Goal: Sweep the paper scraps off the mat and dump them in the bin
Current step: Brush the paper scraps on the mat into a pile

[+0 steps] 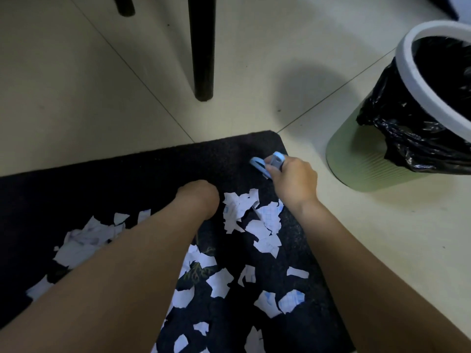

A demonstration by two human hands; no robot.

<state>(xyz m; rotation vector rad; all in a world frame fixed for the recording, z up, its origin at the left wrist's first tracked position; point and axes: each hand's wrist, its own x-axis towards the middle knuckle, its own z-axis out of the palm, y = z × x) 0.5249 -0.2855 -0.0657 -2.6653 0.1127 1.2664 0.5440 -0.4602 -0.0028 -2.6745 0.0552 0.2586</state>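
Note:
A black mat (122,179) lies on the pale tiled floor, strewn with several white paper scraps (262,225) across its near half. My right hand (293,179) is at the mat's far right corner and grips a small light-blue and grey brush-like tool (262,165) that touches the mat. My left arm reaches to the mat's middle, where my left hand (200,197) shows only as a rounded back, with its fingers hidden underneath. The green bin (356,159), with a white rim and a black liner bag, stands on the floor just right of the mat.
Two black furniture legs stand on the floor beyond the mat, one thick (202,52) and one at the top edge (125,6). Bare tile (293,80) lies between the mat's far corner and the bin.

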